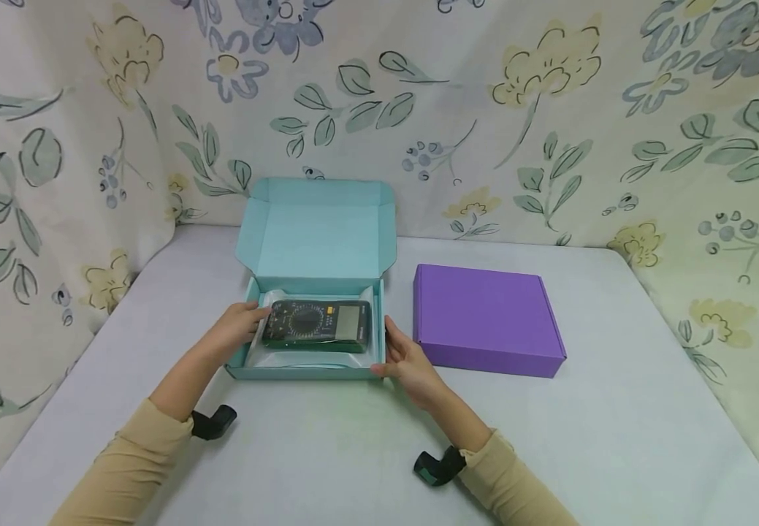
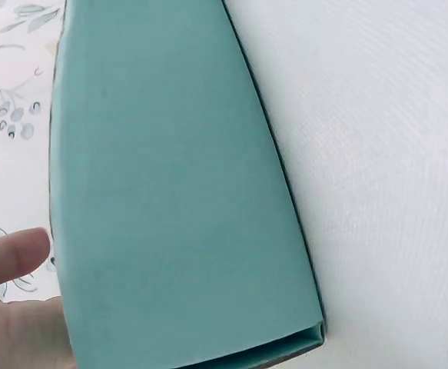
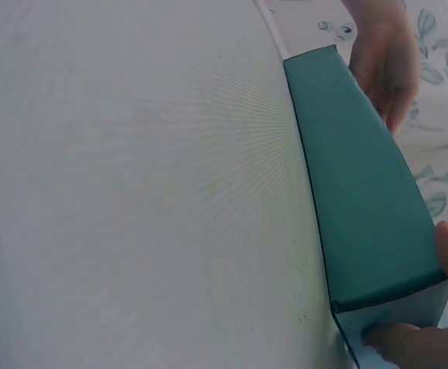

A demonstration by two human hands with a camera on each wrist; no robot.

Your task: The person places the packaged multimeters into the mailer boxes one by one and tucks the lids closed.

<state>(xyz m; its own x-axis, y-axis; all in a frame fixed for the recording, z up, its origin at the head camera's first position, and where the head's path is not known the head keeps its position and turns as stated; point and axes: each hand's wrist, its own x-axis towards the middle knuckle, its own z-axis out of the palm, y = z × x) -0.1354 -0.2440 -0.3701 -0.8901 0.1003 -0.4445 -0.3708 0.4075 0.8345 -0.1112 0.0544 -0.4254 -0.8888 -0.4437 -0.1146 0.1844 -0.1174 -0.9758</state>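
Right hand [image 1: 412, 369]: gripping the front right corner of the teal box, the thumb at the front edge and the fingers along the right wall; the right wrist view shows the same hold from close by.
Left hand [image 1: 237, 326]: at the left wall of the box, fingers reaching over its rim close to the meter; whether they pinch the wall or touch the meter, I cannot tell.
Teal box [image 1: 307, 373]: on the table between both hands, open side up, front wall towards the person.
Box lid [image 1: 320, 234]: raised at the back, its inner face towards the person, side flaps spread.
Multimeter [image 1: 307, 320]: inside the teal box, face up and lying crosswise; round dial [image 1: 305, 318] left of the middle, grey display [image 1: 347, 321] at the right end, a small orange-yellow button between them, green along the front side.
Pale packing [image 1: 287, 360]: beneath and around the multimeter, showing along the front and at both ends.
Purple box [image 1: 484, 314]: closed, flat on the table just right of the teal box, slightly turned, not touching it.
Sleeves [image 1: 132, 456]: tan, on both forearms.
Black wrist devices [image 1: 218, 422]: one at each wrist, standing out on the inner side by the cuff.
Table [image 1: 622, 409]: covered in white, under both boxes.
Patterned cloth [image 1: 458, 124]: hung behind and at both sides, with blue and yellow flowers, green leaves and berry sprigs.
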